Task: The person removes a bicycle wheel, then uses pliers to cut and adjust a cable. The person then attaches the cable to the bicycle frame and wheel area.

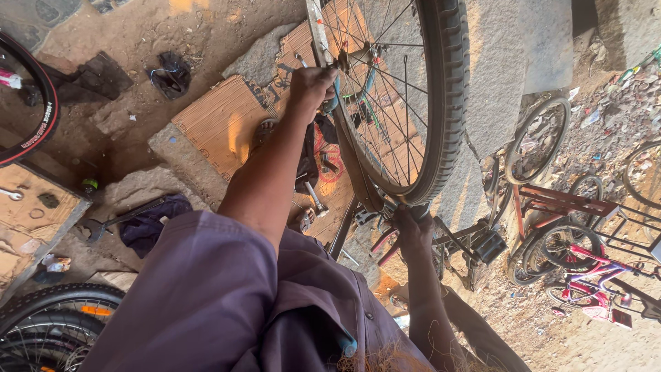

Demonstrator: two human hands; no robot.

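Wheel (406, 96) w/ black tyre stands upright straight ahead of the person, spokes and hub facing them, rim running top to bottom of view, still in the bike frame (348, 162).

Left hand (310, 88), arm stretched fwd, is closed in a fist at the hub area (342, 63), by the axle; fingers wrapped round sth there, prob. a small tool or the axle end, can't tell which. Right hand (412, 231) is lower and closer to the body, clamped on the tyre's near edge at the bottom of the wheel, just beside the frame tubes.

So the key relation: hub lies farther out than the tyre edge, at the left hand; the wheel's plane runs roughly along the line between the two hands. Left is the hand at the axle, right only at the rim. Axle itself looks to run crosswise, left-right, through the hub.

Around: cardboard sheets (227, 120) on the dirt floor under the wheel, a hammer (315, 198) and other small tools on them, a wrench (103, 226) w/ a dark rag (148, 224) lower left, spare tyres (51, 320) in the bottom-left corner, small bikes (585, 272) parked at right.
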